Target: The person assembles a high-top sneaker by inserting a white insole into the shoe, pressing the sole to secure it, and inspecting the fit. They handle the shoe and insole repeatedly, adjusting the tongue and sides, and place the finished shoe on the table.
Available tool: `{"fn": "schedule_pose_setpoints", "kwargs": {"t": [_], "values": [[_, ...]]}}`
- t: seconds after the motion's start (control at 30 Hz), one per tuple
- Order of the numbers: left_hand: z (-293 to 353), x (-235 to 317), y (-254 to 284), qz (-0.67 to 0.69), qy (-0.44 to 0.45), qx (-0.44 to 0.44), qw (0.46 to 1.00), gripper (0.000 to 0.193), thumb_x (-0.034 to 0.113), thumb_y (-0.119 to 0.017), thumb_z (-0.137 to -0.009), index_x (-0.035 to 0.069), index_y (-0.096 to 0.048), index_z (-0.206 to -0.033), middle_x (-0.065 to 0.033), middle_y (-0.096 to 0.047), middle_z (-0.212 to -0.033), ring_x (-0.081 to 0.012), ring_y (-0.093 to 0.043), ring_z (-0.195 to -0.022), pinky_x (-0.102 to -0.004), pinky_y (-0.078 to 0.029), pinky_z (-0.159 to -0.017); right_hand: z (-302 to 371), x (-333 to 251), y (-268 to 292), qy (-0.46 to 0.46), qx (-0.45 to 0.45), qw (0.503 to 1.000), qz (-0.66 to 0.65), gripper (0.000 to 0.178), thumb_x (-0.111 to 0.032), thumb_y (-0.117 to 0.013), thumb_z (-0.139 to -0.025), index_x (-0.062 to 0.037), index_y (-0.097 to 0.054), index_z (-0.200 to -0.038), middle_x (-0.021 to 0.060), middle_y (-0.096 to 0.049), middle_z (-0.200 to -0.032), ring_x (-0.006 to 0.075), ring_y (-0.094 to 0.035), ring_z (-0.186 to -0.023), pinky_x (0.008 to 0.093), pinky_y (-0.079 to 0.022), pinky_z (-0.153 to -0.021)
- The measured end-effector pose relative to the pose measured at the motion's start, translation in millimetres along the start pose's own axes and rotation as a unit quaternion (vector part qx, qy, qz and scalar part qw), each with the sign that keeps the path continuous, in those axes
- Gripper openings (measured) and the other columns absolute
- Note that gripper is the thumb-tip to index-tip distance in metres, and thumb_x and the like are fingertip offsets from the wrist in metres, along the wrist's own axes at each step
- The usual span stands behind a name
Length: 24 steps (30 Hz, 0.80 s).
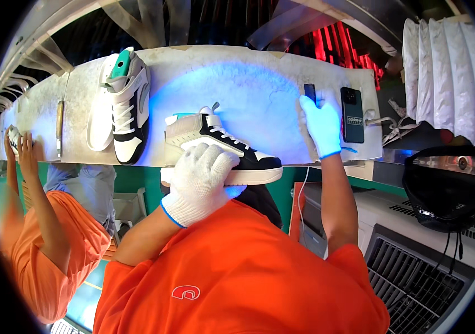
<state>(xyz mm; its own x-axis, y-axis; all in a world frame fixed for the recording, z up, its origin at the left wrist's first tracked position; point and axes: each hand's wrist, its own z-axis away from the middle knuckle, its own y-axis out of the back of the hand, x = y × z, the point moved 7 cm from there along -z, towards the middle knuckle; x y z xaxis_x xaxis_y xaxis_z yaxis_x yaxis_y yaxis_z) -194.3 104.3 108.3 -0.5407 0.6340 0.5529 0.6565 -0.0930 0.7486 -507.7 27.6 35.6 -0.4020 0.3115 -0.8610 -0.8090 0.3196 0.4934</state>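
My left hand (pixel 203 177), in a white knitted glove, grips a high-top sneaker (pixel 220 136) by its near side and sole. The sneaker is white, black and grey, lies at the table's front edge and points its toe to the right. My right hand (pixel 321 125), gloved and lit bright blue, is closed at the right of the table on a small dark blue object (pixel 310 92), whose end sticks out above the fingers. Its kind I cannot make out. Left of my sneaker stands another matching sneaker (pixel 125 114), beside a white sole-shaped piece (pixel 98 127).
A dark phone (pixel 352 114) lies right of my right hand. A wooden-handled tool (pixel 59 128) lies farther left. At the far left a co-worker in orange (pixel 59 239) has hands on another shoe. A black bag (pixel 443 192) and white ribbed duct (pixel 452 72) are at the right.
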Motion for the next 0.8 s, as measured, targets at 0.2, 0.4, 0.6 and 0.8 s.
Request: {"fn": "schedule_pose_setpoints", "kwargs": {"t": [0.2, 0.4, 0.6, 0.8], "values": [[2, -2, 1, 0.005, 0.004, -0.031, 1.000, 0.051, 0.027, -0.091, -0.073, 0.010, -0.067, -0.114, -0.0117, -0.063, -0.101, -0.0348, -0.065, -0.096, -0.0488, -0.054, -0.083, 52, -79, -57, -0.095, -0.109, 0.876, -0.461, 0.020, -0.010, -0.069, -0.103, -0.0053, -0.065, -0.121, 0.0082, -0.069, -0.089, 0.0228, -0.070, -0.075, 0.0377, -0.060, -0.066], [5, -5, -3, 0.003, 0.012, -0.029, 1.000, 0.054, 0.027, -0.097, -0.068, 0.013, -0.069, -0.112, -0.0109, -0.068, -0.104, -0.0362, -0.067, -0.103, -0.0487, -0.055, -0.090, 71, -87, -103, -0.166, -0.153, 0.859, -0.460, 0.012, -0.020, -0.070, -0.108, -0.0110, -0.063, -0.110, 0.0053, -0.067, -0.082, 0.0222, -0.067, -0.065, 0.0376, -0.055, -0.057], [6, -6, -5, -0.014, 0.020, -0.041, 0.999, 0.056, 0.028, -0.097, -0.068, 0.013, -0.070, -0.114, -0.0105, -0.068, -0.103, -0.0360, -0.067, -0.102, -0.0486, -0.055, -0.090, 54, -81, -91, -0.164, -0.251, 0.861, -0.411, 0.014, -0.022, -0.066, -0.110, -0.0108, -0.064, -0.102, 0.0040, -0.066, -0.078, 0.0184, -0.063, -0.059, 0.0350, -0.050, -0.051], [0, -4, 0, 0.009, 0.013, -0.038, 0.999, 0.056, 0.031, -0.097, -0.068, 0.012, -0.070, -0.114, -0.0102, -0.068, -0.101, -0.0349, -0.068, -0.099, -0.0480, -0.054, -0.086, 61, -94, -101, -0.148, -0.269, 0.868, -0.390, 0.017, -0.026, -0.068, -0.108, -0.0115, -0.065, -0.101, 0.0014, -0.063, -0.077, 0.0158, -0.060, -0.058, 0.0324, -0.046, -0.050]]}}
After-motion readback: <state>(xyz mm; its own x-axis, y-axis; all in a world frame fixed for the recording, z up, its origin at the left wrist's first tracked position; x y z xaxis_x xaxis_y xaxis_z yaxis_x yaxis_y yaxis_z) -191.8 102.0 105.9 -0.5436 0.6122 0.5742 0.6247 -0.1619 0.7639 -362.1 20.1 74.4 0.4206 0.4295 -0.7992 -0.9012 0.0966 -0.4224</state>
